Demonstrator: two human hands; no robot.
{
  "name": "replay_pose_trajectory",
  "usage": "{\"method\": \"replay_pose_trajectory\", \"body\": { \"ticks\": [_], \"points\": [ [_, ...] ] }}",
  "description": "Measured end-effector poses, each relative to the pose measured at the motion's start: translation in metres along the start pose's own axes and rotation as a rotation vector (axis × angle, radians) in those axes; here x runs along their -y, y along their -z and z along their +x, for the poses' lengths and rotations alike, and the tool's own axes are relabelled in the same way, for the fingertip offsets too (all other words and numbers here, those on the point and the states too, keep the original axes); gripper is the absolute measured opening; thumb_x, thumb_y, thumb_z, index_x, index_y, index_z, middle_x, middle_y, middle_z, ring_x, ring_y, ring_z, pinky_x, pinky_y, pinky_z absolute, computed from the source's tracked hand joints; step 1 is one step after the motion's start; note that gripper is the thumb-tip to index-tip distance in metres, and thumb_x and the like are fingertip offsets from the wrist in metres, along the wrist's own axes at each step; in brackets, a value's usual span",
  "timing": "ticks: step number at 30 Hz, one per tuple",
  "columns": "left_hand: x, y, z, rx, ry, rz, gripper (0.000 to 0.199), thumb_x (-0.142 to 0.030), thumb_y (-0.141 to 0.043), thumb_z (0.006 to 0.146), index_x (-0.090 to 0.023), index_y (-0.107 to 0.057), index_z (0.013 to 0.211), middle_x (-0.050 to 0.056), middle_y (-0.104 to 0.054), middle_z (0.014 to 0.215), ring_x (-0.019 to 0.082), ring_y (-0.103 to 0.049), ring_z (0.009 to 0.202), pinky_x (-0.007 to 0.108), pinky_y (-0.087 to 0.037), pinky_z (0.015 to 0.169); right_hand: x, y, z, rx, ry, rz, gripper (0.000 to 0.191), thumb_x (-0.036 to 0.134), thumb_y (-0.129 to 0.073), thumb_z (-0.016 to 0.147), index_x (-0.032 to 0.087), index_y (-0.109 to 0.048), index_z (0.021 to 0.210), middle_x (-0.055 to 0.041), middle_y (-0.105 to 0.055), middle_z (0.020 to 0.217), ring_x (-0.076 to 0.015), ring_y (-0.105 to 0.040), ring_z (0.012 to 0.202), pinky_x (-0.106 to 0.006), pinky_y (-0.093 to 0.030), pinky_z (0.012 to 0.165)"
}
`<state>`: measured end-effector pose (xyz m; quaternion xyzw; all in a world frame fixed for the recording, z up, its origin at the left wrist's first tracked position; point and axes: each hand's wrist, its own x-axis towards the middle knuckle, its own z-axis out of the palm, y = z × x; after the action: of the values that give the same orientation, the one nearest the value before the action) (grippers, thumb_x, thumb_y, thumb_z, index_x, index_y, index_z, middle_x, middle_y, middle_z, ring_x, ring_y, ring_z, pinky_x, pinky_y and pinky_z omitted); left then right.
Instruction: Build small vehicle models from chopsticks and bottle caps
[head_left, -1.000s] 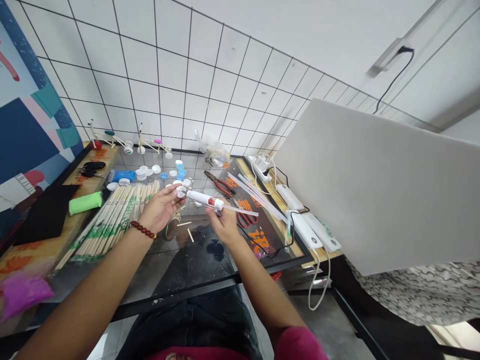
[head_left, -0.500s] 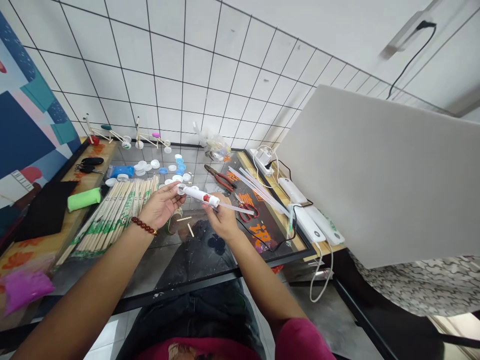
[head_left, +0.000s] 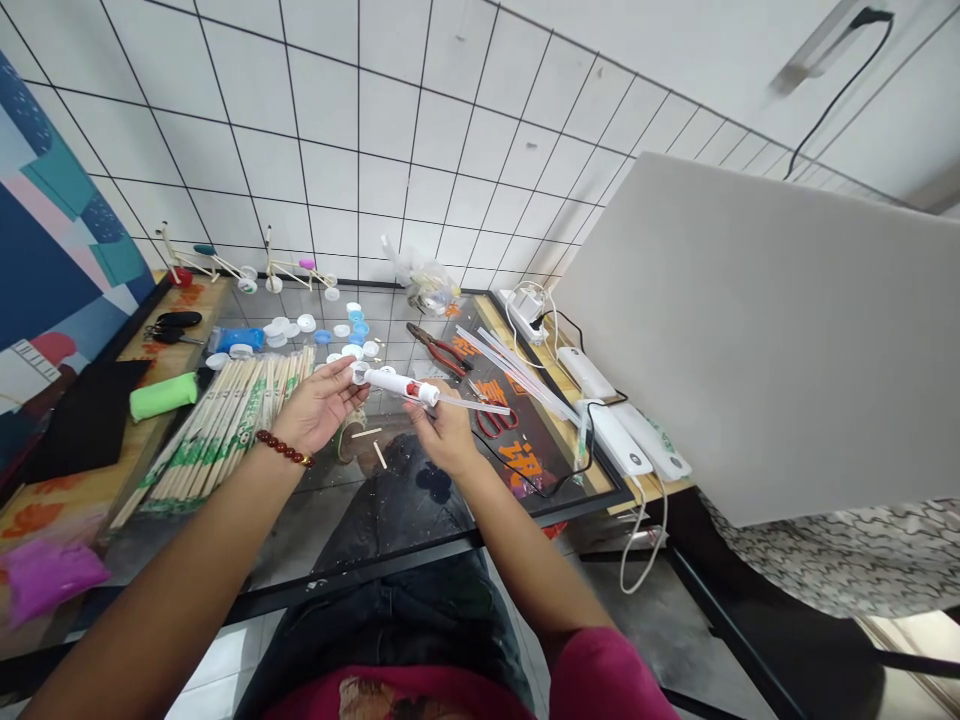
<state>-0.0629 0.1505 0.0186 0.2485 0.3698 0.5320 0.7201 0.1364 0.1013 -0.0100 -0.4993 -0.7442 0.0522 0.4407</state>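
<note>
My right hand (head_left: 448, 432) is closed round a white glue gun (head_left: 397, 385) with a red part near its rear, and a clear glue stick (head_left: 480, 405) sticks out of its back. The gun's tip points left, against a small white cap (head_left: 360, 373). My left hand (head_left: 324, 408), with a beaded bracelet (head_left: 283, 448) at the wrist, pinches this cap between thumb and finger. White and blue caps (head_left: 356, 328) lie on the dark table just beyond. Two short wooden pieces (head_left: 380, 455) rest below the hands.
Wrapped chopsticks (head_left: 217, 435) and a green roll (head_left: 163, 396) lie left. Red-handled pliers (head_left: 441, 350), scissors (head_left: 497, 418) and clear sticks (head_left: 517, 372) lie right, near a white power strip (head_left: 619, 440). Small stick models (head_left: 281, 270) stand at the back. A large pale panel (head_left: 757, 340) rises right.
The view has shifted slightly. Both hands keep nearly the same pose, with the gun's tip still at the cap.
</note>
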Motion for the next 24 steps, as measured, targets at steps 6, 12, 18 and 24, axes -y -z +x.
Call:
{"method": "replay_pose_trajectory", "body": {
  "ticks": [6, 12, 18, 24],
  "points": [
    [-0.0002, 0.0008, 0.0009, -0.012, 0.003, -0.005, 0.020, -0.006, -0.074, 0.076, -0.018, -0.073, 0.092, 0.006, -0.073, 0.093, 0.017, -0.066, 0.086, 0.032, -0.059, 0.081, 0.0005, -0.0022, -0.0009, 0.004, -0.003, 0.006, 0.032, 0.043, -0.045, 0.100, 0.020, -0.065, 0.110, -0.0113, -0.070, 0.106, -0.0264, -0.064, 0.100, -0.038, -0.046, 0.085],
    [0.0019, 0.0015, 0.0015, 0.001, -0.007, -0.011, 0.024, -0.008, -0.076, 0.074, -0.019, -0.073, 0.095, 0.006, -0.073, 0.094, 0.018, -0.066, 0.089, 0.035, -0.057, 0.087, 0.0017, -0.0001, 0.0001, 0.019, -0.032, -0.016, 0.030, 0.042, -0.047, 0.099, 0.022, -0.066, 0.111, -0.0104, -0.071, 0.108, -0.0263, -0.064, 0.102, -0.037, -0.047, 0.087],
    [0.0011, 0.0051, 0.0032, 0.001, -0.022, -0.004, 0.017, -0.012, -0.075, 0.076, -0.021, -0.074, 0.090, 0.006, -0.073, 0.097, 0.022, -0.065, 0.098, 0.038, -0.056, 0.090, 0.0023, 0.0026, 0.0007, -0.014, -0.013, -0.007, 0.031, 0.043, -0.046, 0.100, 0.020, -0.066, 0.107, -0.0111, -0.071, 0.106, -0.0263, -0.064, 0.100, -0.038, -0.047, 0.086],
    [-0.0030, 0.0091, 0.0055, -0.056, -0.029, 0.010, 0.011, -0.019, -0.074, 0.079, -0.020, -0.069, 0.089, 0.007, -0.073, 0.096, 0.021, -0.067, 0.096, 0.038, -0.054, 0.087, 0.0000, 0.0047, 0.0002, -0.081, -0.045, 0.092, 0.031, 0.042, -0.047, 0.098, 0.020, -0.066, 0.109, -0.0100, -0.070, 0.103, -0.0253, -0.064, 0.096, -0.038, -0.050, 0.087]
  ]
}}
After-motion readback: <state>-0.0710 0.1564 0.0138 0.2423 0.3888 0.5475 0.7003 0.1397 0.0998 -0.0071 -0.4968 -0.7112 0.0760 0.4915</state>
